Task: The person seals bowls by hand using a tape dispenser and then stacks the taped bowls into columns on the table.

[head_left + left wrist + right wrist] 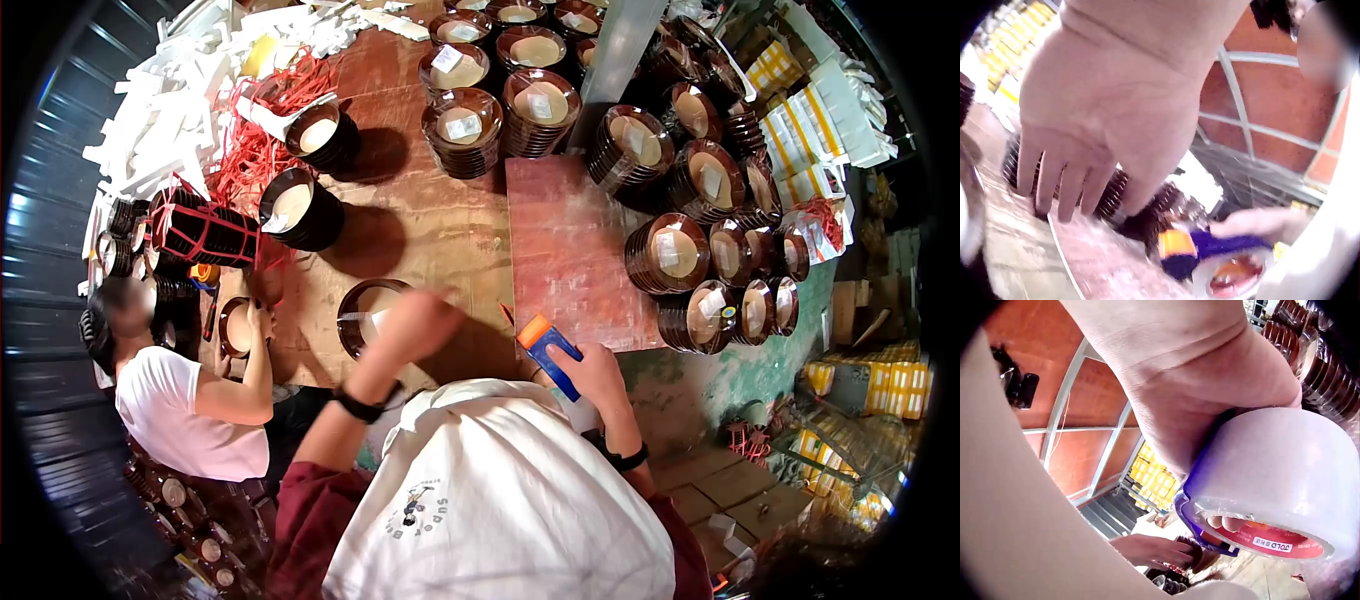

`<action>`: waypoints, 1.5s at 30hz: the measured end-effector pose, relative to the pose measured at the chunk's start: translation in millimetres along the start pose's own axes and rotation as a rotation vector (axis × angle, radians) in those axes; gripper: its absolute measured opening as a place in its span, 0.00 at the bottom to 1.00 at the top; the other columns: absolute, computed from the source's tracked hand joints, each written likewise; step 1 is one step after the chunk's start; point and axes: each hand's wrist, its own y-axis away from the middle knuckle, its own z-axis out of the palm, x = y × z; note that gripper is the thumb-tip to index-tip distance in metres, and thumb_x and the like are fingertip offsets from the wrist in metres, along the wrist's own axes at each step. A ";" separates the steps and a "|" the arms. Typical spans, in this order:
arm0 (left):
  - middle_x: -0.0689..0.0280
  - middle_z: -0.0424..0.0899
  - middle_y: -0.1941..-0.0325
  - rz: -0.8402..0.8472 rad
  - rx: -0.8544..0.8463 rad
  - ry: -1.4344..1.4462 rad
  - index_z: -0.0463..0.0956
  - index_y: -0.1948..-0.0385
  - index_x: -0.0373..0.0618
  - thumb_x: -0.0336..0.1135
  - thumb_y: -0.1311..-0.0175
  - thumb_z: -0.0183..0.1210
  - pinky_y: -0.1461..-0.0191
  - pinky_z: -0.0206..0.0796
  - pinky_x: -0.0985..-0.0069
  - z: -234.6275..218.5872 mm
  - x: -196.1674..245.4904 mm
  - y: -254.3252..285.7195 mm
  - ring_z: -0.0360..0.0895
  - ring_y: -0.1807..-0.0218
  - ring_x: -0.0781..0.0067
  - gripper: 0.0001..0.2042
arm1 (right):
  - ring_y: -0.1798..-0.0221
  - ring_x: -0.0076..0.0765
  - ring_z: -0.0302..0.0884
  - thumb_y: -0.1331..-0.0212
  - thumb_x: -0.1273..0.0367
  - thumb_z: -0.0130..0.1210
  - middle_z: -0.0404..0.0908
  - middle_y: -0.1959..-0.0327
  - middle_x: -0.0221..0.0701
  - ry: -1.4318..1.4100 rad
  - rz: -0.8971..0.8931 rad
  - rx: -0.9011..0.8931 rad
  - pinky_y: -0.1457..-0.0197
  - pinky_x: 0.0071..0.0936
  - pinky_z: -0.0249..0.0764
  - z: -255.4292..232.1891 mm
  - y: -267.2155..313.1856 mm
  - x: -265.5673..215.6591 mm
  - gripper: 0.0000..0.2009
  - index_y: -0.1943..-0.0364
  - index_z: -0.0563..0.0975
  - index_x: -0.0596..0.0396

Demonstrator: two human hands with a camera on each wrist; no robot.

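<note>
My right hand (597, 378) grips a blue tape dispenser (556, 362) with an orange front end, at the table's near edge. In the right wrist view a wide roll of clear tape (1272, 469) with a red core sits in it. My left hand (412, 328) is raised over the near side of a dark brown bowl (376, 298) with a cream inside. It partly hides that bowl, which has a strip of tape across its rim and a white label inside. The left wrist view shows this hand's fingers (1069, 181) extended and holding nothing.
Wrapped bowl stacks (668, 250) crowd the right and far side around a metal post (620, 70). Two more stacks (300, 208) stand left of centre. Red straps (250, 150) and white foam strips (170, 100) lie far left. Another person (190, 400) handles a bowl (237, 328) at left.
</note>
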 end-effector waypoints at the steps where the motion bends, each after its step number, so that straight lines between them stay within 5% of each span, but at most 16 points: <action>1: 0.51 0.84 0.56 0.061 0.279 0.029 0.80 0.51 0.40 0.42 0.40 0.65 0.49 0.73 0.59 -2.1 -56.5 -6.5 0.80 0.53 0.47 0.20 | 0.70 0.52 0.83 0.41 0.46 0.59 0.82 0.75 0.47 -0.012 -0.003 0.008 0.64 0.39 0.75 0.4 0.0 1.1 0.26 0.67 0.83 0.61; 2: 0.51 0.83 0.50 0.048 0.306 0.286 0.80 0.49 0.40 0.42 0.42 0.68 0.43 0.72 0.62 -30.6 -80.6 -8.9 0.80 0.48 0.50 0.22 | 0.69 0.51 0.83 0.41 0.47 0.59 0.82 0.75 0.47 -0.036 0.001 0.000 0.63 0.39 0.75 -0.1 1.6 0.3 0.26 0.66 0.83 0.60; 4: 0.55 0.82 0.44 -0.018 0.292 0.125 0.76 0.42 0.40 0.46 0.37 0.66 0.35 0.68 0.67 -34.4 -175.1 -10.1 0.76 0.37 0.57 0.26 | 0.69 0.51 0.83 0.41 0.47 0.59 0.83 0.74 0.47 -0.028 0.016 0.006 0.63 0.39 0.76 4.4 -0.2 4.8 0.25 0.65 0.83 0.60; 7: 0.62 0.84 0.46 -0.495 -0.284 1.088 0.75 0.41 0.41 0.50 0.33 0.62 0.40 0.72 0.67 7.6 -244.1 13.9 0.81 0.45 0.66 0.26 | 0.69 0.49 0.84 0.41 0.47 0.59 0.83 0.75 0.47 0.004 0.016 0.001 0.63 0.38 0.76 11.1 2.0 7.5 0.26 0.65 0.84 0.61; 9: 0.62 0.85 0.49 -0.543 -0.085 1.465 0.76 0.43 0.41 0.52 0.32 0.59 0.43 0.74 0.68 31.2 -234.7 30.7 0.83 0.51 0.67 0.25 | 0.70 0.48 0.84 0.41 0.47 0.59 0.83 0.76 0.47 0.003 0.018 -0.015 0.63 0.38 0.76 13.6 0.0 7.6 0.26 0.66 0.84 0.62; 14: 0.62 0.86 0.55 -0.641 0.202 1.670 0.77 0.48 0.42 0.55 0.30 0.55 0.50 0.78 0.64 72.7 -238.1 48.2 0.83 0.56 0.65 0.23 | 0.73 0.45 0.83 0.41 0.46 0.59 0.82 0.78 0.46 -0.040 0.012 -0.081 0.65 0.38 0.75 24.9 -9.1 1.0 0.28 0.71 0.83 0.64; 15: 0.61 0.84 0.49 -0.705 0.320 1.697 0.75 0.44 0.42 0.56 0.28 0.52 0.46 0.77 0.62 91.0 -240.1 56.9 0.82 0.50 0.63 0.26 | 0.73 0.45 0.83 0.41 0.46 0.59 0.82 0.78 0.46 -0.026 -0.013 -0.088 0.66 0.37 0.74 28.6 -14.6 -0.7 0.28 0.71 0.83 0.64; 17: 0.62 0.84 0.49 -0.539 0.494 1.907 0.76 0.45 0.45 0.58 0.29 0.53 0.40 0.74 0.61 105.9 -196.2 72.1 0.80 0.45 0.63 0.25 | 0.73 0.44 0.83 0.41 0.46 0.59 0.82 0.78 0.46 -0.004 -0.053 -0.103 0.66 0.37 0.74 37.0 -22.8 -1.6 0.27 0.70 0.83 0.64; 19: 0.62 0.78 0.38 -0.451 0.597 2.034 0.71 0.38 0.46 0.60 0.28 0.49 0.34 0.70 0.58 139.1 -174.2 75.6 0.75 0.36 0.60 0.29 | 0.76 0.37 0.80 0.40 0.48 0.59 0.80 0.80 0.43 -0.017 -0.104 -0.160 0.67 0.34 0.74 38.6 -26.5 -19.0 0.27 0.69 0.83 0.64; 21: 0.61 0.72 0.31 -0.468 0.600 2.104 0.65 0.33 0.48 0.61 0.27 0.45 0.32 0.68 0.53 143.0 -141.6 84.8 0.71 0.32 0.56 0.31 | 0.77 0.33 0.78 0.40 0.48 0.59 0.80 0.81 0.41 0.003 -0.188 -0.205 0.67 0.33 0.74 38.1 -32.1 -38.6 0.26 0.69 0.83 0.64; 25: 0.62 0.73 0.32 -0.534 0.354 1.889 0.64 0.32 0.50 0.66 0.30 0.47 0.36 0.69 0.50 149.7 -152.0 103.6 0.74 0.36 0.54 0.34 | 0.75 0.21 0.75 0.40 0.54 0.64 0.80 0.80 0.30 -0.147 -0.352 -0.487 0.69 0.28 0.73 43.2 -53.1 -68.0 0.21 0.69 0.83 0.63; 27: 0.62 0.77 0.38 -0.750 0.371 1.742 0.67 0.36 0.46 0.61 0.30 0.53 0.35 0.65 0.57 118.4 -157.7 117.1 0.76 0.40 0.62 0.31 | 0.72 0.17 0.72 0.40 0.56 0.65 0.78 0.78 0.24 -0.096 -0.408 -0.616 0.68 0.23 0.71 43.6 -56.7 -93.2 0.19 0.68 0.82 0.63; 29: 0.66 0.80 0.49 -0.515 1.003 0.909 0.72 0.45 0.43 0.49 0.26 0.54 0.44 0.67 0.70 117.5 -159.9 119.6 0.74 0.46 0.76 0.19 | 0.71 0.14 0.69 0.39 0.60 0.65 0.76 0.76 0.20 -0.015 -0.497 -0.685 0.68 0.21 0.69 44.4 -50.4 -124.1 0.16 0.67 0.81 0.62; 32: 0.67 0.79 0.55 -0.171 0.738 1.086 0.73 0.50 0.37 0.38 0.24 0.52 0.49 0.68 0.77 38.4 -116.4 148.7 0.73 0.53 0.80 0.13 | 0.70 0.15 0.69 0.41 0.59 0.67 0.75 0.77 0.21 -0.002 -0.558 -0.778 0.67 0.21 0.68 51.6 -42.8 -161.1 0.17 0.67 0.81 0.62; 35: 0.70 0.78 0.61 -0.048 0.386 1.417 0.74 0.52 0.38 0.40 0.21 0.47 0.55 0.67 0.81 10.4 -96.4 149.6 0.72 0.60 0.82 0.13 | 0.70 0.15 0.69 0.41 0.59 0.68 0.76 0.77 0.22 0.006 -0.598 -0.819 0.67 0.21 0.69 66.3 -34.0 -186.1 0.17 0.66 0.81 0.63; 45: 0.70 0.80 0.58 0.026 0.230 1.657 0.71 0.50 0.41 0.39 0.24 0.52 0.55 0.71 0.82 -3.8 -123.9 147.6 0.75 0.58 0.85 0.11 | 0.70 0.16 0.70 0.46 0.62 0.71 0.76 0.76 0.22 0.020 -0.644 -0.809 0.67 0.19 0.70 87.2 -27.4 -211.9 0.17 0.64 0.81 0.63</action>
